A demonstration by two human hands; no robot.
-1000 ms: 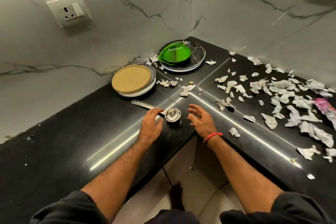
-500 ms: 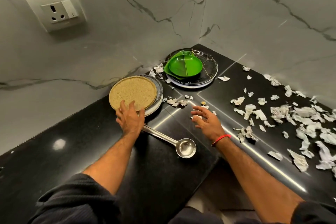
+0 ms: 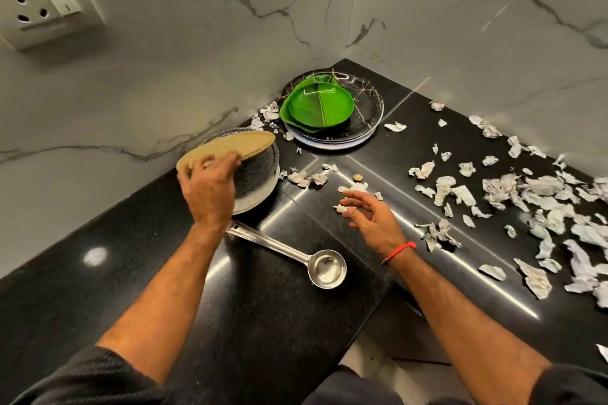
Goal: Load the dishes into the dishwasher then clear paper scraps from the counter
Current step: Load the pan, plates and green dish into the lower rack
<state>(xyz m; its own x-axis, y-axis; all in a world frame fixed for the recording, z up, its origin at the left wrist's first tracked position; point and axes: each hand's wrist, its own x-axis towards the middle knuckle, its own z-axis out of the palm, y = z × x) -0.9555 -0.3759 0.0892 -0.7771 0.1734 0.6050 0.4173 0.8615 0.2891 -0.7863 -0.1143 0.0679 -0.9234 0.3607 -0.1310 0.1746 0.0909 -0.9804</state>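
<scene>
Left hand (image 3: 210, 189) grips the near edge of the tan plate (image 3: 230, 148), tilting it up off the dark speckled plate (image 3: 260, 163) beneath, which sits on a white plate (image 3: 260, 199); right hand (image 3: 371, 219) hovers with fingers spread and relaxed, holding nothing, just over the counter (image 3: 164, 273). To lift cleanly, the thumb likely belongs on top and fingers underneath, with the right hand steadying the lower plates. A steel ladle (image 3: 325, 268) lies between the forearms. Green dishes (image 3: 317, 105) rest on a marbled plate (image 3: 368, 102) in the corner, and paper scraps (image 3: 526, 197) spread to the right of the right hand
</scene>
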